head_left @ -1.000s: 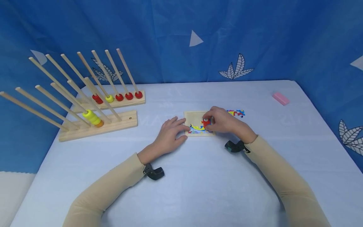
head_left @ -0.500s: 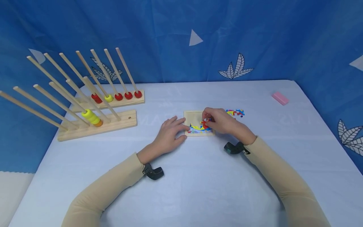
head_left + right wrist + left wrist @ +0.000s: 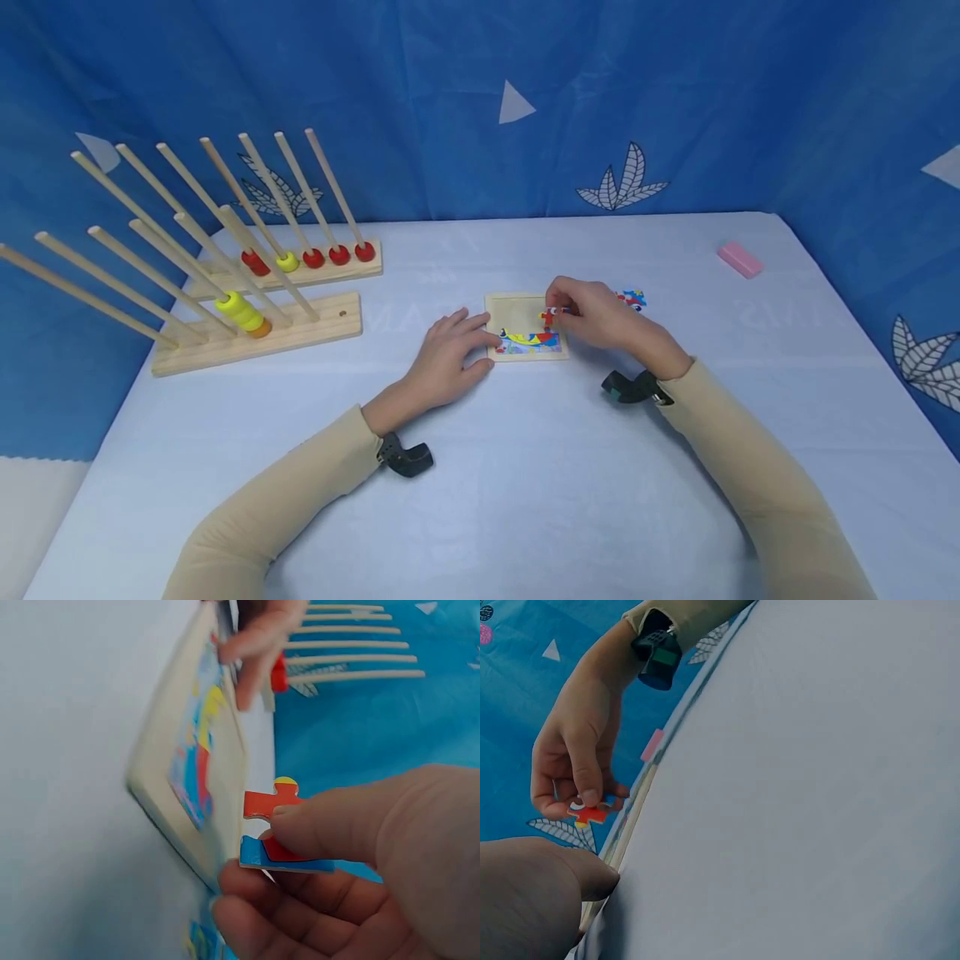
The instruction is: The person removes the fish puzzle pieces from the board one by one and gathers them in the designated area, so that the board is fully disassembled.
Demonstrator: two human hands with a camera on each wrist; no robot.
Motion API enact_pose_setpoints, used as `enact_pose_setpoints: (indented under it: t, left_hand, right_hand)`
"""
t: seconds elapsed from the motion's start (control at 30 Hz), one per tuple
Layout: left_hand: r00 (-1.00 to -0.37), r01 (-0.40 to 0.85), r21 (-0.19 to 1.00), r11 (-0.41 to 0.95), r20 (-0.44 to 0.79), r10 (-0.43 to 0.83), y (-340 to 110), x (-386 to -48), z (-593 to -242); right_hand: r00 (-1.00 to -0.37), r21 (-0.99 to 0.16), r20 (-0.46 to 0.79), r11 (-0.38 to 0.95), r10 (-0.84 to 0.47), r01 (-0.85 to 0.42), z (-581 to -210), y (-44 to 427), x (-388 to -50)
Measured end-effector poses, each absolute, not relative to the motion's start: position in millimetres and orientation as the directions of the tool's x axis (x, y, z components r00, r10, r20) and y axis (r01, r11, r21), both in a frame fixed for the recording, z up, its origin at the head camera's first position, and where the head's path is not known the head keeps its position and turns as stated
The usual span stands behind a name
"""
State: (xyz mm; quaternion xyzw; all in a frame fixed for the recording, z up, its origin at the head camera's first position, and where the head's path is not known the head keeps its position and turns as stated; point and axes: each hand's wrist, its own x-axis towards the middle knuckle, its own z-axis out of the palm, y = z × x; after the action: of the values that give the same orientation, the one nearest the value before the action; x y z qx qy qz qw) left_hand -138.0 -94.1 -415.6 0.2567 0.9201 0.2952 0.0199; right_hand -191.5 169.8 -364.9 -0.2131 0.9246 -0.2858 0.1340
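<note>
A shallow wooden puzzle frame (image 3: 517,312) lies on the table with joined pieces (image 3: 528,342) along its near side. My right hand (image 3: 600,317) pinches a red puzzle piece (image 3: 550,317) over the frame's right part. In the right wrist view the piece (image 3: 262,805) shows red, blue and yellow between thumb and fingers, raised off the frame (image 3: 157,757). My left hand (image 3: 444,362) has its fingers spread, with fingertips resting at the frame's left edge. More colourful pieces (image 3: 633,298) lie behind my right hand, partly hidden by it.
Two wooden peg stands, the nearer (image 3: 330,322) and the farther (image 3: 375,267), stand at the left with tall slanting rods and red, yellow and orange beads. A pink block (image 3: 740,259) lies at the back right. A blue curtain (image 3: 450,117) hangs behind the table.
My right hand has lifted the red piece from the joined pieces and shifted slightly right, now covering more of the loose pieces behind. My left hand has stayed at the frame's edge.
</note>
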Motion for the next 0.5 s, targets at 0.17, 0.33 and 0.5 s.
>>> enact_pose_setpoints:
  t: [0.17, 0.33, 0.5]
  left_hand:
    - [-0.873, 0.456, 0.553, 0.697, 0.125, 0.472, -96, -137, -415]
    - [-0.869, 0.461, 0.562, 0.687, 0.128, 0.478, -95, -137, -417]
    - [-0.866, 0.466, 0.560, 0.685, 0.129, 0.484, -94, -138, -417]
  right_hand:
    - [-0.905, -0.579, -0.081, 0.758, -0.419, -0.299, -356, 192, -194]
    - [-0.950, -0.563, -0.060, 0.797, -0.306, -0.220, -351, 224, -190]
    - [-0.973, -0.567, -0.086, 0.814, -0.215, -0.130, -355, 255, -182]
